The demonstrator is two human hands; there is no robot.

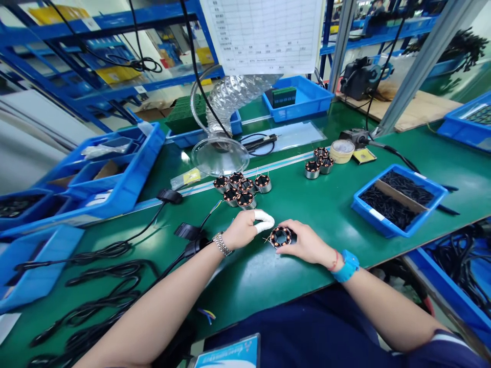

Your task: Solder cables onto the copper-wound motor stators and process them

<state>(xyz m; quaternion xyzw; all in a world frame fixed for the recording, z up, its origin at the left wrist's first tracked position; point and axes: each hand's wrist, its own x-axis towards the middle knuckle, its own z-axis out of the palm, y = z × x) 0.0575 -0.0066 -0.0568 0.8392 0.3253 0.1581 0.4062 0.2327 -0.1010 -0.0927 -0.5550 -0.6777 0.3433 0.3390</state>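
My right hand (307, 242) grips a motor stator (281, 237), a ring with copper windings, between thumb and fingers just above the green bench. Thin lead wires stick out from the stator's left side. My left hand (249, 225), with white covers on thumb and forefinger, is closed in a pinch at the stator's upper left. Whatever may be between those fingertips is too small to make out. Beyond my left hand stands a group of several similar stators (245, 199). Another small group of stators (312, 170) stands farther back to the right.
A clear round fume hood (220, 157) hangs from a foil duct (240, 97) behind the stators. Black cables (111, 249) sprawl at left beside blue bins (42, 271). A blue tray (399, 197) of black pieces sits right. A tape roll (342, 152) stands at the back.
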